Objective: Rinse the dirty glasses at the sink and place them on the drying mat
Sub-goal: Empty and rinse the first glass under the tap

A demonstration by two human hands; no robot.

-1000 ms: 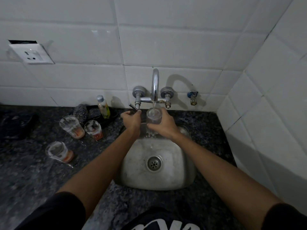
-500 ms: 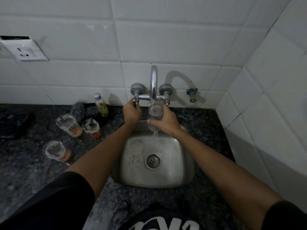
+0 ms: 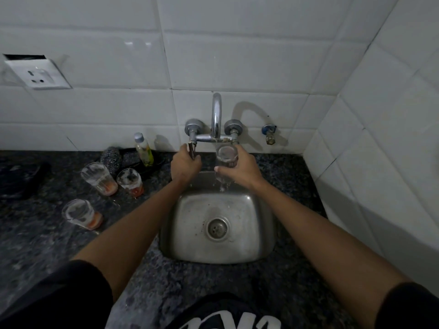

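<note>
Right hand (image 3: 242, 168) grasps a clear glass (image 3: 226, 157) with fingers and thumb curled round its wall, holding it mouth-up beneath the spout of the chrome wall tap (image 3: 216, 115), at 12 o'clock above the steel sink (image 3: 190, 233). Water spills from the glass down into the basin at its far edge. Left hand (image 3: 185, 166) is clenched on the tap's left handle (image 3: 191, 149), just left of the glass.

Three dirty glasses with orange residue stand on the dark granite counter (image 3: 47, 245) at 9 to 10 o'clock of the sink: one (image 3: 98, 178) and a second (image 3: 130, 181) close together, the third (image 3: 82, 213) nearer the person.

Behind them, near the tiled wall, a small bottle (image 3: 143, 149) and a steel scourer (image 3: 110, 159). A wall socket (image 3: 35, 73) sits at 10 o'clock. A dark mat-like item (image 3: 21, 179) lies at the far left counter edge; detail unclear.
</note>
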